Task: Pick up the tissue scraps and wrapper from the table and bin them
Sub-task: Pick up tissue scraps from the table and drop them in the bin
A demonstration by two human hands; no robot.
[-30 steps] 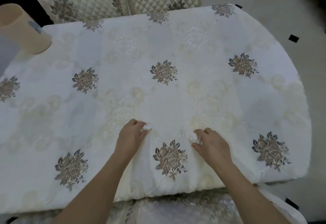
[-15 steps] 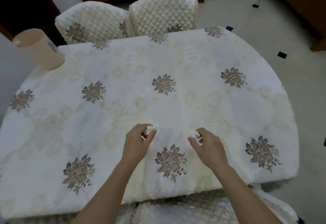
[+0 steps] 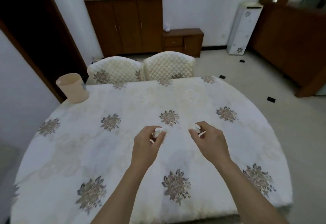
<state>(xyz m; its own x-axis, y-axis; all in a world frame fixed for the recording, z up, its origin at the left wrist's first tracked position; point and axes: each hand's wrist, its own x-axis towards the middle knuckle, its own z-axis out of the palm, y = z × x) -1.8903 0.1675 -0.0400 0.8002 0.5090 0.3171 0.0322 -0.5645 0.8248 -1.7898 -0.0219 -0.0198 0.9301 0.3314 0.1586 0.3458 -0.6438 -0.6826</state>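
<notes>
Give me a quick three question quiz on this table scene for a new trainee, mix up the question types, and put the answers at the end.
1. True or false: the beige bin stands on the floor beside the table.
2. Multiple choice: what does the left hand hold? A) a spoon B) a white tissue scrap C) nothing
3. Fill in: the right hand pinches a white scrap with its ____.

Key
1. False; it stands on the table's far left corner.
2. B
3. fingertips
</notes>
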